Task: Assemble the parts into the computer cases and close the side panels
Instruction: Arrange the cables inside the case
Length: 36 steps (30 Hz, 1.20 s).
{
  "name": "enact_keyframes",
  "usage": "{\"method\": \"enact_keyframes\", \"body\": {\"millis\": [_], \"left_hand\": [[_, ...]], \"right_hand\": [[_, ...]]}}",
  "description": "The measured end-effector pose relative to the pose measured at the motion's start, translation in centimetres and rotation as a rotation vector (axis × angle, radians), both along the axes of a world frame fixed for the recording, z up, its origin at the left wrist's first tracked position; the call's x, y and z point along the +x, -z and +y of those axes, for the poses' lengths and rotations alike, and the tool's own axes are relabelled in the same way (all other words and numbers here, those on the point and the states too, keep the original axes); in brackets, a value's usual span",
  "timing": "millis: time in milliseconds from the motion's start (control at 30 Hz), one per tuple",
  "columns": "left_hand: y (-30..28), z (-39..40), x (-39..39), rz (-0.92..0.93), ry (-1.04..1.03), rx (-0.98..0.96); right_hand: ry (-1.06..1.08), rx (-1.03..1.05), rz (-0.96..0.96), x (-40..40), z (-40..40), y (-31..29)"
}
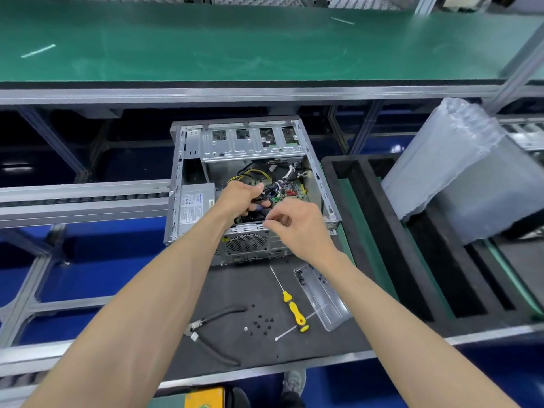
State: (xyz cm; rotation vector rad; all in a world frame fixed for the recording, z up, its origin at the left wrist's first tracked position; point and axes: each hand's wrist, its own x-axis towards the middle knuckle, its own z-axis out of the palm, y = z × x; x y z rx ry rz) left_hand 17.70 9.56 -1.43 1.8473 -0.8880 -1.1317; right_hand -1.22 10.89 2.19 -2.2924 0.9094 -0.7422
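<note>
An open grey computer case [188, 160] lies on its side on the dark mat, interior facing up. Inside are a green motherboard [290, 192], yellow and black cables [250, 175] and a power supply [192, 206] at the left. My left hand [240, 200] reaches into the case and grips a bundle of dark cables. My right hand [297, 223] hovers over the case's near rim, thumb and forefinger pinched on something small and pale that I cannot make out.
On the mat near me lie a yellow-handled screwdriver [295, 312], black cutters [217, 319], several loose black screws [262, 320], a white cable tie [290, 329] and a clear plastic tray [322, 295]. Black foam trays [391, 231] and a bubble-wrapped item [468, 175] stand at right.
</note>
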Motion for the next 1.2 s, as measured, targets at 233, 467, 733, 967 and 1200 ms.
{"method": "enact_keyframes", "body": {"millis": [233, 467, 733, 967, 1200], "left_hand": [[0.0, 0.1, 0.1, 0.040, 0.009, 0.000], [0.1, 0.2, 0.1, 0.013, 0.004, 0.000], [0.1, 0.1, 0.0, 0.027, 0.015, 0.002], [0.1, 0.2, 0.0, 0.038, 0.012, 0.007], [0.5, 0.2, 0.2, 0.030, 0.018, 0.003]], "right_hand": [[-0.498, 0.051, 0.896, -3.1, 4.7, 2.8], [-0.715, -0.321, 1.060, -5.3, 8.2, 7.7], [-0.780, -0.476, 1.041, -6.5, 8.2, 9.9], [-0.794, -0.648, 1.008, -8.2, 8.5, 10.1], [-0.474, -0.020, 0.440, -5.8, 8.5, 8.2]]}}
